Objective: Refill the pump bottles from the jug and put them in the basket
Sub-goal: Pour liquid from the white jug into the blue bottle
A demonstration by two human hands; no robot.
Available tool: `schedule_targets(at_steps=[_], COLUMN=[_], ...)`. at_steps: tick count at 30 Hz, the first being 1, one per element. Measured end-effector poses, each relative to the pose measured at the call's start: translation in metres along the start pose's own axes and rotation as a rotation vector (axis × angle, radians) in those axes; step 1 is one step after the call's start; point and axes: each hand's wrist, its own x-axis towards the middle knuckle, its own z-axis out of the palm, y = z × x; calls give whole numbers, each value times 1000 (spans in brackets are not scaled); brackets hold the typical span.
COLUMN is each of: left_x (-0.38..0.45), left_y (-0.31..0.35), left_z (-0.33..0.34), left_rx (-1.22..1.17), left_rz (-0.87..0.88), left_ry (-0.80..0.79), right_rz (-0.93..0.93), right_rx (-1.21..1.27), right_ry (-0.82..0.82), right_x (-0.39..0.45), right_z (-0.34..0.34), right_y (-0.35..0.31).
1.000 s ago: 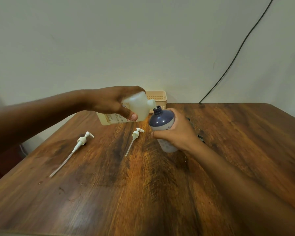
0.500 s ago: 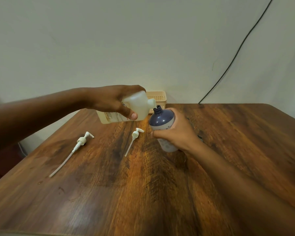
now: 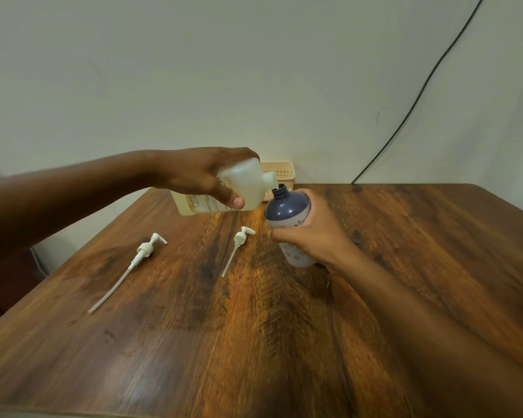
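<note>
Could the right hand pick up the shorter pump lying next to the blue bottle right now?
Probably not yet. The right hand grips the blue bottle while the jug is tipped at its neck. The shorter pump lies bare on the table just left of it, nothing covering it, but the hand is occupied.

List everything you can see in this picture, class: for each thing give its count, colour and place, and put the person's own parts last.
jug: 1, translucent white, tipped with its spout at the bottle's mouth
bottle: 1, dark blue top, pale patterned body, tilted, held above the table
pump heads: 2, white with long tubes, lying on the table, left of centre
basket: 1, beige, far edge of the table by the wall
table: 1, brown wood
cable: 1, black, running up the wall on the right
left hand: 1, grips the jug
right hand: 1, grips the bottle
</note>
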Motion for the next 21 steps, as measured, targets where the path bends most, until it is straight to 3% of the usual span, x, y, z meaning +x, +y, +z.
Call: schedule_targets(at_steps=[21], left_x=[-3], left_y=[8], left_z=[-3], left_rx=[-16], left_rz=[9], left_ry=[-14], right_rz=[-15], right_rx=[-14], right_ry=[17], right_x=[-1], right_z=[0], right_y=[0])
